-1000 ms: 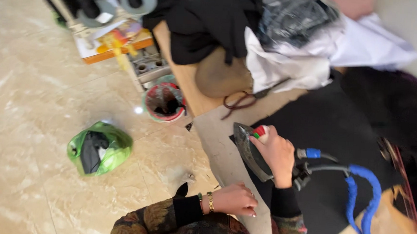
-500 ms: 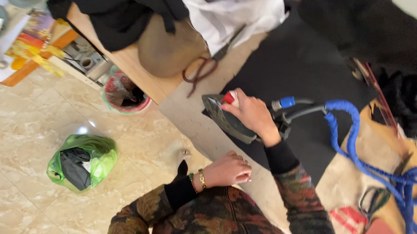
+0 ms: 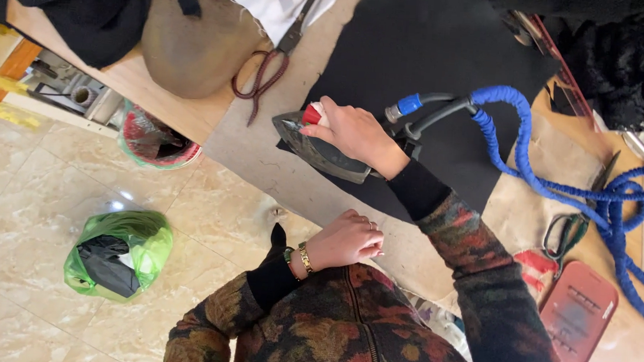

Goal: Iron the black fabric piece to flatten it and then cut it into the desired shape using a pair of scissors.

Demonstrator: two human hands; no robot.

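My right hand [image 3: 355, 133] grips the handle of a dark steam iron [image 3: 318, 149] with a red knob. The iron rests on the near-left edge of a black cloth [image 3: 434, 54] spread over the brown padded table [image 3: 263, 162]. A blue braided hose [image 3: 560, 188] runs from the iron's back to the right. My left hand [image 3: 347, 240], fingers curled and holding nothing, rests at the table's near edge close to my body; it wears a gold bracelet and a ring.
Red-handled scissors [image 3: 270, 62] lie beyond the iron beside a tan rounded pad [image 3: 189, 46]. Green-handled scissors [image 3: 568, 233] and a red flat case [image 3: 578, 316] lie at right. On the tiled floor sit a green plastic bag [image 3: 118, 254] and a small bin [image 3: 157, 139].
The view has swung so the table and iron sit more central. The iron under my right hand has slid a little along the cloth's edge. My left hand stays at the table edge.
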